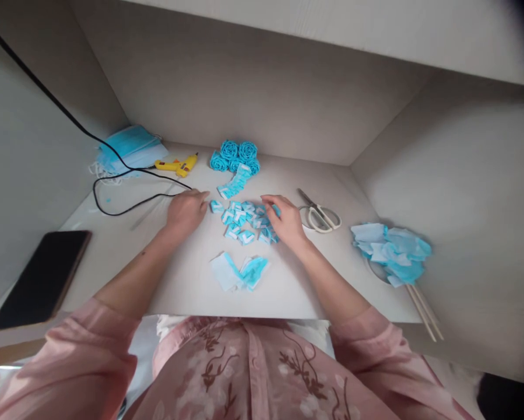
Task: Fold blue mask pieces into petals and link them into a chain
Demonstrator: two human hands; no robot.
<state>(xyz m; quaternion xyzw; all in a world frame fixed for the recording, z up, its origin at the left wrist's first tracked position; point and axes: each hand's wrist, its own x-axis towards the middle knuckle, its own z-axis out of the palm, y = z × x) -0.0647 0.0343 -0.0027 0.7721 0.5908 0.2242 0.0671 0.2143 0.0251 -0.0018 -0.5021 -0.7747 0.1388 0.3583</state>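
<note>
Small folded blue-and-white pieces (240, 217) of mask-like fabric lie in a loose pile between my hands. My left hand (187, 211) rests on the table left of the pile, one finger extended near a single folded piece (217, 206); its other fingers are partly hidden. At the pile's right edge, my right hand (286, 220) is open, with bent fingers and thumb apart over the pieces. Behind the pile lies a joined folded strip (234, 182), against several blue rolled rosettes (229, 150). Two flat fabric pieces (240, 273) lie nearer to me.
Left stand a yellow glue gun (178, 165), a black cord (108, 211), a stack of masks (128, 146) and a phone (41, 277). Right are scissors (321, 214), crumpled fabric scraps (393, 251) and wooden sticks (423, 312). Panels (244, 87) enclose the table's back and sides.
</note>
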